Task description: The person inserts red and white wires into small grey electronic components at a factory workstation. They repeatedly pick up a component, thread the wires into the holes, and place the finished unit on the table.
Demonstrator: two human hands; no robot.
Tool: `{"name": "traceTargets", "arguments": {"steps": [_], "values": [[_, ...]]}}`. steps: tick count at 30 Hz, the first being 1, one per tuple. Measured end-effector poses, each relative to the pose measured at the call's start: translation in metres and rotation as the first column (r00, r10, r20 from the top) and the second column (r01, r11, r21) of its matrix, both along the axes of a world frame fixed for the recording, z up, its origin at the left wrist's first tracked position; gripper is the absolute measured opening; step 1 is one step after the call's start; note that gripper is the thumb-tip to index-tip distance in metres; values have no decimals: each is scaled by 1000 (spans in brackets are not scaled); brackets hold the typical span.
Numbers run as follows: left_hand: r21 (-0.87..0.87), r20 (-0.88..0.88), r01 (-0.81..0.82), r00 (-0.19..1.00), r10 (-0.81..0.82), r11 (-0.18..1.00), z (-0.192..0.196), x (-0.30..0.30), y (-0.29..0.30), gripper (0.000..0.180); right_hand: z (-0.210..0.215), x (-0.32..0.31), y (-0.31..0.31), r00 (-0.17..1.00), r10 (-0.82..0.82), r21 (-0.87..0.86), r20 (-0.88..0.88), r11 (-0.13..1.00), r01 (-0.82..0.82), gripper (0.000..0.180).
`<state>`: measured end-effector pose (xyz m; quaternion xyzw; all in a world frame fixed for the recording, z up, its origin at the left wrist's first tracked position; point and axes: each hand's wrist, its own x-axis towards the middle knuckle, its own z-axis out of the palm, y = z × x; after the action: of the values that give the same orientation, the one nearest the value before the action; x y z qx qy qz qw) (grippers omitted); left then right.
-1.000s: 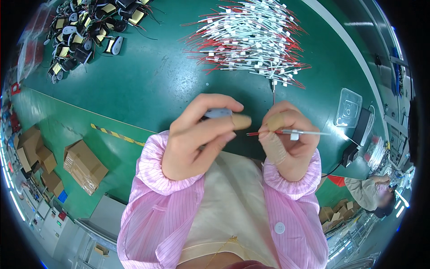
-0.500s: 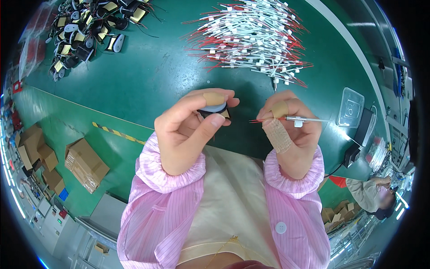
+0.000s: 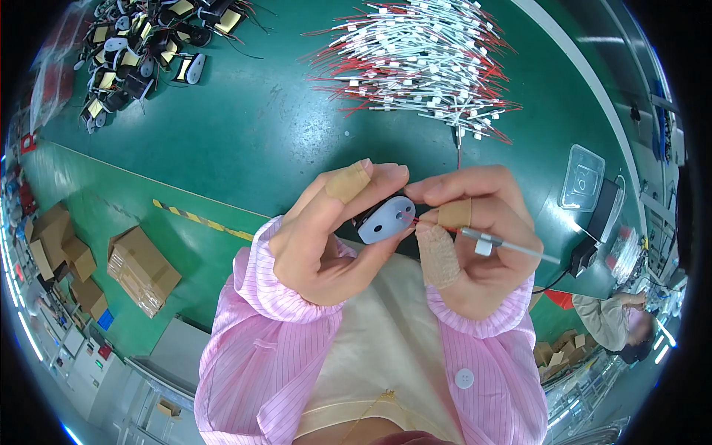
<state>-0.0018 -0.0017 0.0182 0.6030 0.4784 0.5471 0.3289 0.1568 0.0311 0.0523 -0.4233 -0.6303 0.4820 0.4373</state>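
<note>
My left hand (image 3: 334, 230) pinches a small black part with a pale oval face plate (image 3: 386, 219) that has two holes. My right hand (image 3: 471, 237) grips a thin white-sleeved wire (image 3: 512, 248) with a red tip, and that tip touches the plate at one hole. Both hands meet close in front of me above the green table (image 3: 245, 141). Tan tape wraps fingertips on both hands. My sleeves are pink striped.
A heap of white and red wires (image 3: 415, 63) lies at the back middle. A pile of black and yellow parts (image 3: 141, 48) sits at the back left. A clear plastic tray (image 3: 582, 178) stands right. Cardboard boxes (image 3: 141, 267) lie on the floor left. Another person (image 3: 615, 319) sits lower right.
My hands have come together. The wire's red tip, held apart from the part before, now touches the pale plate, which is turned to face me.
</note>
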Motion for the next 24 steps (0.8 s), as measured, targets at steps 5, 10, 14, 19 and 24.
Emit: {"name": "traceTargets", "arguments": {"steps": [5,10,14,19,24], "values": [[-4,24,-2,1000,2,1000,-1,0,-1,69,4,-1,0,1000,-11,29,28,1000,10,13],[8,26,6,1000,-6,1000,-3,-2,-1,70,4,0,1,1000,-2,41,26,999,1,12],[10,18,22,1000,-22,1000,-2,-2,2,69,5,-1,3,997,-3,56,81,998,-2,14],[49,6,34,999,-34,998,-5,-4,4,68,4,-1,4,992,3,106,130,994,-17,15],[62,17,41,999,-42,997,-8,-4,6,69,3,0,7,986,32,134,166,990,-54,16]]}}
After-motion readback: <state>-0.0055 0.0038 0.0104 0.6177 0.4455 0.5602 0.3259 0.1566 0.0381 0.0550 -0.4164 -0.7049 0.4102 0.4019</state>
